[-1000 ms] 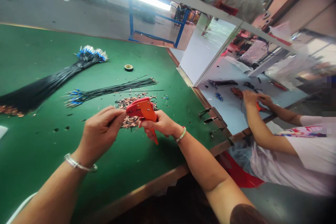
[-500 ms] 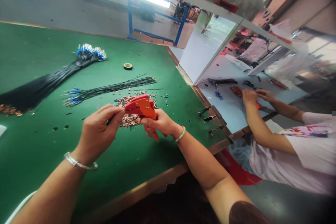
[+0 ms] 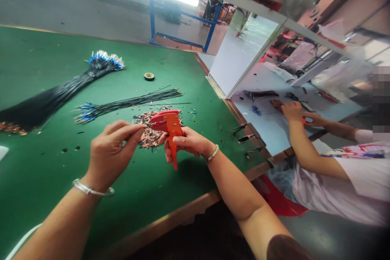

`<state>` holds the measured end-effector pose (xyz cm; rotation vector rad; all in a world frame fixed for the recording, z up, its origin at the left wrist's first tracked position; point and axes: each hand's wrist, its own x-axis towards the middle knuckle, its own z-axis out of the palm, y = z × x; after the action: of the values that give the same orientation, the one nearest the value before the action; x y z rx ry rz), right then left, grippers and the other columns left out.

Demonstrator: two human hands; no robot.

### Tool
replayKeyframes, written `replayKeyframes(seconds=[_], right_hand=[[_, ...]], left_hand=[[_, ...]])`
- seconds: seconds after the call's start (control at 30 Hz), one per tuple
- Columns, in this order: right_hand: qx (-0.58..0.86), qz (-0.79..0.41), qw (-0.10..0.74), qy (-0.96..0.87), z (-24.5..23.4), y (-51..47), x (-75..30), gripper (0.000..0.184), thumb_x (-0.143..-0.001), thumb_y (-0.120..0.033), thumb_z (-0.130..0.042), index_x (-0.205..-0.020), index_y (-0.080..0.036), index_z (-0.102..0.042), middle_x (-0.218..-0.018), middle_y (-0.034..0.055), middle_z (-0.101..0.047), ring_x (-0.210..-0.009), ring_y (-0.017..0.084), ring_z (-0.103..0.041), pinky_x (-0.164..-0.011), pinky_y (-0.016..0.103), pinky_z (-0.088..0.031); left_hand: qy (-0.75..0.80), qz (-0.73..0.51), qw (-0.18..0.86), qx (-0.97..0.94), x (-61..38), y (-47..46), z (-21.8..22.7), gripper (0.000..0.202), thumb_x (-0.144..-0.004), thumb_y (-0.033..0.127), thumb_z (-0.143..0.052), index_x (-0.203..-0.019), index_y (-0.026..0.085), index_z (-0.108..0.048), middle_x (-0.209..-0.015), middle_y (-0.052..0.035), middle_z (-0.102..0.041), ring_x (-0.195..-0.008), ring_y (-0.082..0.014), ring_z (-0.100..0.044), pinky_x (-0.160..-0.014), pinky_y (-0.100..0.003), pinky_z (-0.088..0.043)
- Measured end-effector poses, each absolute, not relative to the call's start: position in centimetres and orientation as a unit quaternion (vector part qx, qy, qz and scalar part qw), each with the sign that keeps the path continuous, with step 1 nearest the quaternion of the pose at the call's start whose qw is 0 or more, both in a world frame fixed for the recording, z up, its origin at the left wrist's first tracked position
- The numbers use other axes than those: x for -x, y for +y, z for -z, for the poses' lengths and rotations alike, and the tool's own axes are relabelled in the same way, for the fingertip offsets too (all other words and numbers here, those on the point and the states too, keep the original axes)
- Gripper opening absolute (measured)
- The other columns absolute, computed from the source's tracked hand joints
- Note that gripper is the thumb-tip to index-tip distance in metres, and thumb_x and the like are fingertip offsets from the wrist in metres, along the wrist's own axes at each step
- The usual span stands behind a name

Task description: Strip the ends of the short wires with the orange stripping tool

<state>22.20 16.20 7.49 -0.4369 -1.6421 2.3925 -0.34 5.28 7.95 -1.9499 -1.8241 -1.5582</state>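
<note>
Right hand (image 3: 190, 141) is wrapped round the red-orange hand tool (image 3: 173, 124), over the scrap pile (image 3: 148, 140) on the green counter (image 3: 137, 195). Left hand (image 3: 111, 146) fingertips pinched together by the tool's nose; can't tell what's between. Thin black wires (image 3: 131, 102) lie beyond.

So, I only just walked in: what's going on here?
The right hand grips an orange and red pistol-shaped tool. The left hand pinches its fingers together beside it; anything between them is too small to tell. On the green tabletop lie copper-coloured scraps, a thin black wire bundle and a thick one.
</note>
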Motion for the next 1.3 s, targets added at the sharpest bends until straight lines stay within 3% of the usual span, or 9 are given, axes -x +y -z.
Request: replayKeyframes(seconds=[0.33, 0.57, 0.7, 1.07, 1.17, 1.23, 1.3], right_hand=[[0.131, -0.803, 0.104, -0.573, -7.1, 16.1, -22.0, 0.057, -0.09, -0.062, -0.077, -0.117, -0.013, -0.066, -0.081, 0.0034, -0.072, -0.07, 0.018, -0.074, -0.069, 0.033, -0.063], [0.161, -0.789, 0.109, -0.583, -7.2, 16.0, -21.8, 0.055, -0.088, -0.062, -0.078, -0.111, -0.013, -0.069, -0.072, 0.0011, -0.072, -0.053, 0.014, -0.068, -0.052, 0.028, -0.059], [0.184, -0.775, 0.13, -0.591, -7.5, 15.8, -21.5, 0.055, -0.081, -0.062, -0.084, -0.102, -0.013, -0.069, -0.068, -0.0009, -0.07, -0.051, 0.013, -0.067, -0.051, 0.026, -0.058], [0.211, -0.73, 0.15, -0.632, -6.9, 15.6, -21.2, 0.051, -0.082, -0.064, -0.082, -0.074, -0.018, -0.061, -0.055, -0.0053, -0.061, -0.042, 0.01, -0.057, -0.044, 0.024, -0.053], [0.212, -0.727, 0.151, -0.636, -6.7, 15.6, -21.2, 0.056, -0.085, -0.066, -0.078, -0.066, -0.019, -0.054, -0.05, -0.0067, -0.054, -0.038, 0.008, -0.05, -0.038, 0.022, -0.046], [0.209, -0.73, 0.159, -0.631, -6.7, 15.6, -21.1, 0.057, -0.087, -0.067, -0.076, -0.065, -0.02, -0.051, -0.048, -0.0085, -0.048, -0.036, 0.007, -0.044, -0.035, 0.021, -0.041], [0.197, -0.734, 0.155, -0.631, -6.7, 15.7, -21.1, 0.054, -0.086, -0.066, -0.077, -0.071, -0.02, -0.053, -0.052, -0.0077, -0.051, -0.04, 0.008, -0.049, -0.039, 0.022, -0.045]], left_hand=[[-0.554, 0.464, 0.117, 0.681, 0.4, 5.4, -7.7, 0.011, -0.098, 0.025, -0.07, -0.103, 0.028, -0.079, -0.086, -0.0009, -0.076, -0.078, -0.0188, -0.068, -0.075, -0.035, -0.05], [-0.549, 0.457, 0.127, 0.688, 0.6, 5.1, -8.0, 0.012, -0.098, 0.025, -0.07, -0.103, 0.03, -0.079, -0.086, -0.0009, -0.076, -0.079, -0.0204, -0.068, -0.074, -0.037, -0.049], [-0.548, 0.454, 0.138, 0.689, 0.5, 5.1, -8.2, 0.011, -0.098, 0.023, -0.07, -0.102, 0.027, -0.079, -0.084, -0.0011, -0.076, -0.078, -0.0206, -0.068, -0.073, -0.037, -0.049], [-0.535, 0.449, 0.149, 0.7, 0.6, 5.3, -8.0, 0.006, -0.097, 0.021, -0.071, -0.099, 0.021, -0.077, -0.083, -0.0023, -0.074, -0.076, -0.0197, -0.066, -0.072, -0.035, -0.05], [-0.536, 0.452, 0.141, 0.699, 0.6, 5.3, -7.9, 0.006, -0.097, 0.022, -0.071, -0.099, 0.022, -0.077, -0.083, -0.002, -0.073, -0.076, -0.019, -0.066, -0.073, -0.035, -0.051], [-0.542, 0.455, 0.135, 0.693, 0.6, 5.4, -7.6, 0.007, -0.098, 0.023, -0.07, -0.099, 0.022, -0.077, -0.085, -0.0025, -0.074, -0.077, -0.0188, -0.067, -0.074, -0.034, -0.053], [-0.554, 0.456, 0.129, 0.684, 0.7, 5.5, -7.4, 0.009, -0.098, 0.026, -0.07, -0.099, 0.022, -0.078, -0.087, -0.0033, -0.074, -0.077, -0.0187, -0.068, -0.074, -0.033, -0.054]])
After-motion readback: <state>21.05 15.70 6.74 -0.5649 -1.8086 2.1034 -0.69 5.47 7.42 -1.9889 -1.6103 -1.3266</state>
